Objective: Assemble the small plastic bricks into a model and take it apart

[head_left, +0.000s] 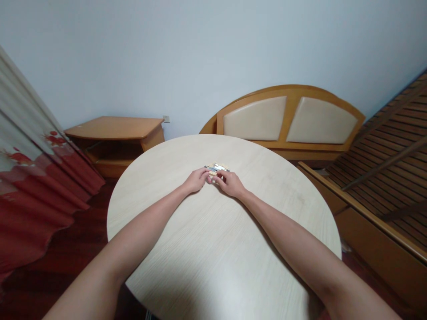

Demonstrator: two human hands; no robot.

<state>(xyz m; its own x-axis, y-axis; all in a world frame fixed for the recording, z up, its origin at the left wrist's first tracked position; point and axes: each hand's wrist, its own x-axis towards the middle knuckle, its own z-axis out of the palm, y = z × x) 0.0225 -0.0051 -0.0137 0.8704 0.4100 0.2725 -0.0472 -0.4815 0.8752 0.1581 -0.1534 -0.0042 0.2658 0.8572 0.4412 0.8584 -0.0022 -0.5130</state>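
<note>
Left hand (196, 180) and right hand (231, 183) are found at the centre of a round table (267, 200) with a pale wood-grain top, both forearms bare and reaching in from the lower corners. A small flat object (216, 169) lies on the tabletop directly ahead of the hands, its colours tan, silver and blue, with a thin dark-ended strip running across it; the item is too small to identify further. Fingers (218, 177) of both hands are curled inward, neither spread nor tightly clenched, and their tips meet at the object's near edge. Contact appears likely, but whether either hand is grasping the object cannot be determined.

Surroundings recorded: a red and cream floral curtain (36, 173) hangs at the left, above a dark red floor (73, 235). A low wooden cabinet (113, 138) stands against a pale blue wall (200, 58), with a wall socket (166, 118) just above it. A wooden headboard (287, 120) with two cream padded panels stands to the right, beside a slatted wooden bed frame (383, 178)
</note>
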